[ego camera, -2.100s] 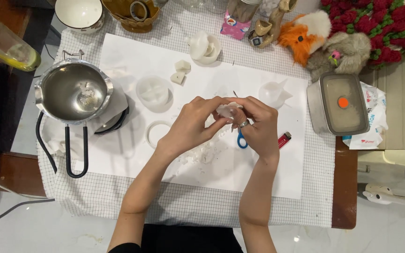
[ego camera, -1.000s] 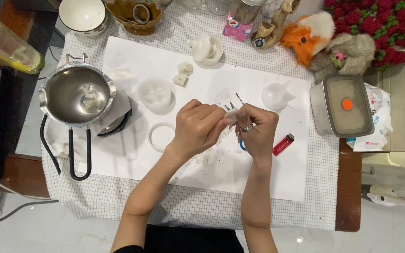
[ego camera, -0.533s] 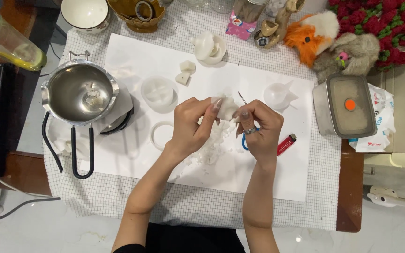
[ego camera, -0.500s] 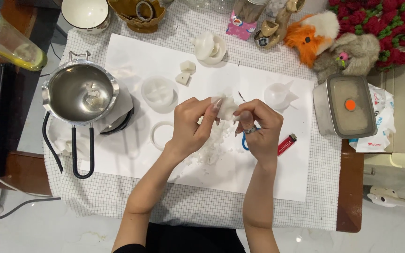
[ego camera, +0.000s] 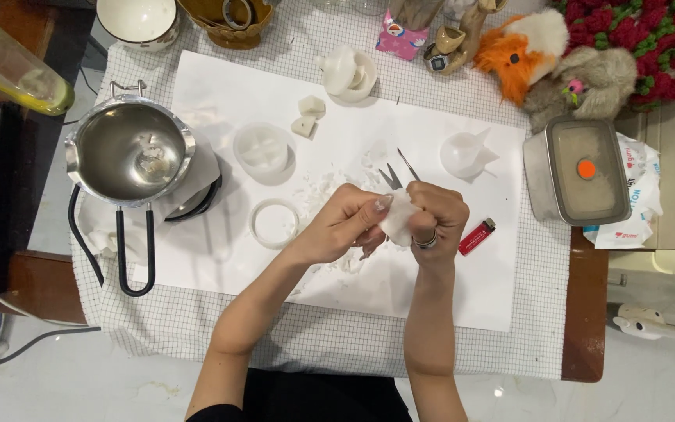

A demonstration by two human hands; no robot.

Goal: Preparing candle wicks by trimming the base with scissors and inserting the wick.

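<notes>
- A table (ego camera: 580, 328) seen from above, covered by a checked cloth (ego camera: 314, 344) with a white paper sheet (ego camera: 400, 289) laid on top.
- At left, a steel pot (ego camera: 128, 151) with a looped black handle holds a few pale wax bits.
- At right stands a steel box (ego camera: 574, 170) with an orange dot on its lid; soft toys lie beyond it.
- On the sheet are a round mould (ego camera: 262, 148), a white ring (ego camera: 273, 223), two small wax blocks (ego camera: 306, 117), a clear funnel-like cup (ego camera: 465, 154) and a red lighter (ego camera: 476, 236).
- Both forearms reach in from the bottom edge and meet over the middle of the sheet.
- The left hand (ego camera: 345, 223) pinches a white wax lump (ego camera: 398, 217), thumb on top and fingers curled under.
- The right hand (ego camera: 433, 219), wearing a ring, is closed around scissors (ego camera: 397, 172), blades parted and pointing away, and presses against the lump's right side.
- The lump is held just above the sheet between the two hands; white shavings (ego camera: 330, 187) lie scattered under and beyond them.
- The step in hand looks like trimming wax off the lump.
- A next cut would likely call for turning the lump and bringing the blades down to its edge.
</notes>
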